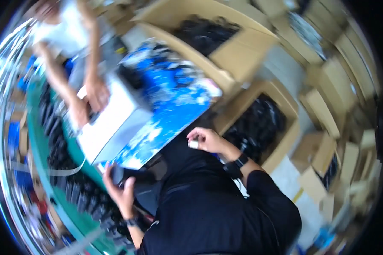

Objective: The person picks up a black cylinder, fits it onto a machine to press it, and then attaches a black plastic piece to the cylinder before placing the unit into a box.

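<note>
My left hand (pixel 122 196) is raised beside the near corner of the blue-and-white covered table, its thumb and fingers around a dark rounded object (pixel 118 175). Blur hides what kind of object that is. Over my lap, close to the table's right edge, my right hand (pixel 208 141) hovers with loosely bent fingers apart. A small white patch (pixel 193 144) shows at one fingertip, perhaps a wrap. On the table (pixel 174 110) stands a white box (pixel 115 123), with another person's hands (pixel 93 100) at its top.
A green curved conveyor (pixel 68 216) carrying several black items (pixel 78 195) runs along the left. Right of the table stand an open carton (pixel 285 140) of black-wrapped items and a larger carton (pixel 247 55) behind it. More cartons (pixel 315 153) crowd the right side.
</note>
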Action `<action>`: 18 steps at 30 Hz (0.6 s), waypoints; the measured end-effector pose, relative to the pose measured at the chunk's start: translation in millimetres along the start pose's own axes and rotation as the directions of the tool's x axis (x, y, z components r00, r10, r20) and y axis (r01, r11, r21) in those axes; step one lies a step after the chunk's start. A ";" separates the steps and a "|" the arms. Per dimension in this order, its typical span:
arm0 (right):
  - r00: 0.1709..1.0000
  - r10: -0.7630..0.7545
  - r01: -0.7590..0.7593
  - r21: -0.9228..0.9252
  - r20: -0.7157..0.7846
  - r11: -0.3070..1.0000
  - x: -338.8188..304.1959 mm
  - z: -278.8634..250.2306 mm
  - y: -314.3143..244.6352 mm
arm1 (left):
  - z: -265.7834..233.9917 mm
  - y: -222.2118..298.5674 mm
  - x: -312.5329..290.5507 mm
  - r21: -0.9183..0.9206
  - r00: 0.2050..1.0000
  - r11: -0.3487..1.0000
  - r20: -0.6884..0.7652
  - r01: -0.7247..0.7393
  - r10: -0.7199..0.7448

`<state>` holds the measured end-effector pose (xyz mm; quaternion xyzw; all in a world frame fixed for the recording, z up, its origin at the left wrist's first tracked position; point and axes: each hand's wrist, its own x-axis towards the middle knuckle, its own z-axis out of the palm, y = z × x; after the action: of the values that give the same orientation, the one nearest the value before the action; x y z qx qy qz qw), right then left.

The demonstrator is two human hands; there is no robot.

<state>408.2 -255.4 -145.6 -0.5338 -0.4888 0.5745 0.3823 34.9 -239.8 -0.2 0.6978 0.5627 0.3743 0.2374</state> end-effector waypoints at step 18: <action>0.929 -0.297 0.224 0.304 0.219 0.926 148.3 172.9 -208.6 | -17.1 -49.1 81.5 -0.744 0.952 0.598 0.275 0.298 -0.133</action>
<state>199.8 -91.5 12.9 -0.3250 -0.5179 0.6453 0.4580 -1.4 -150.5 -6.0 0.4850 0.4005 0.4801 0.6114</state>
